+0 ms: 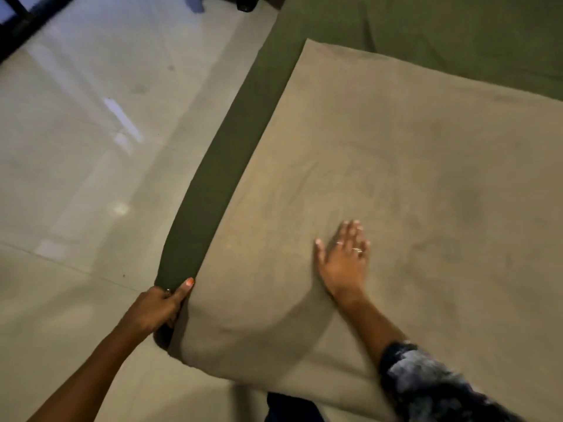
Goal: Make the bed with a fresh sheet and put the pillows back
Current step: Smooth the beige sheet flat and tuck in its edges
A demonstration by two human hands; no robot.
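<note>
Tan sheet (380, 166) spread over olive-green bed (457, 35).
Left hand (158, 309) grips the sheet's corner (thumb up); right hand (342, 257) lies flat, fingers spread.

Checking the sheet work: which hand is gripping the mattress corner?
The left hand, curled around the corner; the right hand lies flat and open on the tan sheet.

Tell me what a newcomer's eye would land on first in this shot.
The big tan sheet fills the right and middle, spread over a dark olive green layer that shows at the top and down the bed's left edge. Next come the hands: the left hand grips the near corner at the bed's edge, while the right hand lies flat, fingers spread, on the tan sheet. To the left, the pale tiled floor shines with reflections.
</note>
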